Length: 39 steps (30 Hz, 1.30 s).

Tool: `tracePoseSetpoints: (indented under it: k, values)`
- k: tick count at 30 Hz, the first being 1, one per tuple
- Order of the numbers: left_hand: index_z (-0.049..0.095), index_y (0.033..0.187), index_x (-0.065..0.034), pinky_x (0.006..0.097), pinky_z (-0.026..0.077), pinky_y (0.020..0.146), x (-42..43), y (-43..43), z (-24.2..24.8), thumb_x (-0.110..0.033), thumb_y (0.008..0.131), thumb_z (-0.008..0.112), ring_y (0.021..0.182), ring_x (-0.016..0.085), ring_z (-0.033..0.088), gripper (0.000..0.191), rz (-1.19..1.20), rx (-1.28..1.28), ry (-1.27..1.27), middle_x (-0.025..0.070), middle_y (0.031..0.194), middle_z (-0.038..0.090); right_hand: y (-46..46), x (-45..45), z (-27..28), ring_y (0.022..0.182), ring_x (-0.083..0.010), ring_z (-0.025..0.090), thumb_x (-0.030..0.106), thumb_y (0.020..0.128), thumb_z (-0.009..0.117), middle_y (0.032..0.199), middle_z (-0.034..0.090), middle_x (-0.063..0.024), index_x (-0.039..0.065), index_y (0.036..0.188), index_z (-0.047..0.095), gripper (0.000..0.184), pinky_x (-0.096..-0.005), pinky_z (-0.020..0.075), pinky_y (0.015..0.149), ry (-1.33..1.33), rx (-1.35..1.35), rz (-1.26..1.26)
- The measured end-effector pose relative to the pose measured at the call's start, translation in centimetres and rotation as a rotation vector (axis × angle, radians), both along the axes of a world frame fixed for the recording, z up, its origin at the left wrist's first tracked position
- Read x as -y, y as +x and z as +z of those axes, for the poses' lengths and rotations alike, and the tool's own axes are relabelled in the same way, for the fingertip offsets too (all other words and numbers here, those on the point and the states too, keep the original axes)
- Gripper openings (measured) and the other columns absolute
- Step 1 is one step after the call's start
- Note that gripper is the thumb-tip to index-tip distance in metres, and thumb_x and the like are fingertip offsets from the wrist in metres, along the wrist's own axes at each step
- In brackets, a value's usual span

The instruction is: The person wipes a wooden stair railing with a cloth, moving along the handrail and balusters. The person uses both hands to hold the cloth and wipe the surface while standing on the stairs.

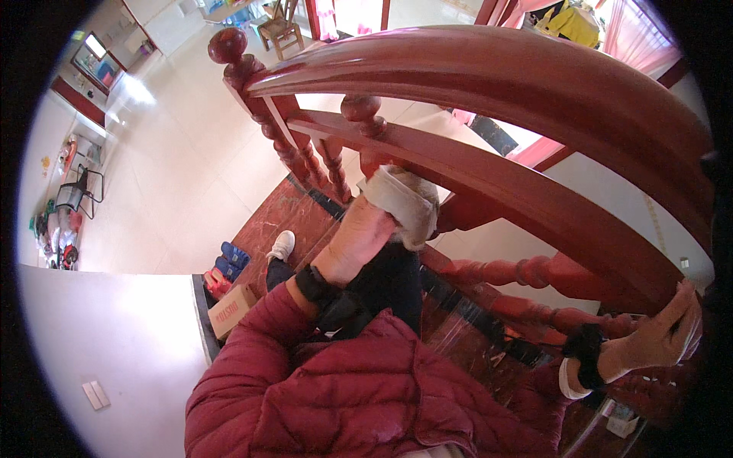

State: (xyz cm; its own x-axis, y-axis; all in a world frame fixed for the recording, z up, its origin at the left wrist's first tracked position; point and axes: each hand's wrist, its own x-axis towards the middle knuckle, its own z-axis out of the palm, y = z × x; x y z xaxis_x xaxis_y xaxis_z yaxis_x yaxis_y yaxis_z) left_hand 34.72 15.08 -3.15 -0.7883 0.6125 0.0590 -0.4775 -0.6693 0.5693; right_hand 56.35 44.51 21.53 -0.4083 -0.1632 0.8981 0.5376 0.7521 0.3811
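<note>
My left hand (362,232) grips a folded off-white cloth (404,200), wrapped against a turned baluster just under the lower rail (487,166) of a red-brown wooden staircase railing. The fingers are mostly hidden behind the cloth. At the far right, my right hand (658,338) is bent by the lower end of that rail. Its fingertips seem to touch the wood, though its grip is unclear. Above both hands curves the thick glossy handrail (469,63). A round knob (361,109) stands on the lower rail.
A newel post with a ball top (227,46) ends the railing. Dark red steps (275,212) descend to a pale tiled floor (183,154). A cardboard box (232,312) and blue slippers (232,260) sit beside the white wall (114,332). A wooden chair (280,31) stands farther off.
</note>
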Motion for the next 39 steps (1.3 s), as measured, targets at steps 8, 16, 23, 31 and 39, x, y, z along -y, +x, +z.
tracePoseSetpoints:
  k: [8, 16, 23, 31, 39]
  values:
    - [0.042, 0.131, -0.0035, 0.0382, 0.04, 0.099, -6.6, 0.1, -1.3, -0.023, 0.072, 0.078, 0.116, 0.025, 0.052, 0.072, 0.384, -0.941, -0.58, 0.0133, 0.125, 0.054, -1.2, 1.2, -0.8, 0.07, -0.0194, 0.065, 0.019, 0.09, 0.06, 0.079, 0.07, -0.0096, 0.0, 0.081, 0.072, 0.024, -0.0321, 0.0499, 0.069, -0.161, -0.157, 0.016]
    - [0.052, 0.122, -0.0086, 0.0367, 0.046, 0.093, -5.9, -1.6, -8.4, -0.023, 0.056, 0.086, 0.107, 0.029, 0.059, 0.075, 0.106, -0.808, -0.85, 0.0126, 0.114, 0.061, -0.7, 0.6, 0.0, 0.073, -0.0199, 0.064, 0.022, 0.089, 0.061, 0.078, 0.069, -0.0079, 0.001, 0.081, 0.072, 0.024, -0.0347, 0.0485, 0.072, -0.059, -0.055, 0.06]
    - [0.048, 0.126, -0.0034, 0.0332, 0.042, 0.097, -6.0, -1.2, -8.5, -0.012, 0.066, 0.08, 0.112, 0.019, 0.054, 0.068, 0.142, -1.074, -0.796, 0.0105, 0.118, 0.059, -0.7, 0.2, 0.0, 0.07, -0.0198, 0.064, 0.021, 0.09, 0.06, 0.077, 0.069, -0.0065, 0.002, 0.079, 0.072, 0.025, -0.0342, 0.0494, 0.066, -0.024, -0.03, 0.011]
    - [0.044, 0.129, -0.0052, 0.0398, 0.038, 0.1, -5.9, 0.9, -2.7, -0.017, 0.066, 0.077, 0.115, 0.035, 0.049, 0.072, 0.135, -0.786, -0.63, 0.0166, 0.123, 0.052, -0.7, 0.7, -0.1, 0.07, -0.0194, 0.064, 0.021, 0.091, 0.059, 0.078, 0.07, -0.0084, 0.001, 0.082, 0.072, 0.026, -0.0338, 0.0503, 0.07, 0.002, -0.059, -0.053]
    - [0.056, 0.114, -0.0072, 0.0411, 0.047, 0.089, -7.6, -0.5, -4.5, -0.023, 0.061, 0.082, 0.099, 0.035, 0.06, 0.062, 0.282, -0.99, -0.754, 0.0158, 0.105, 0.063, -2.2, 2.9, -1.2, 0.074, -0.0231, 0.063, 0.018, 0.092, 0.056, 0.08, 0.068, -0.0137, -0.005, 0.084, 0.069, 0.027, -0.0339, 0.0512, 0.074, -0.232, -0.233, -0.005]
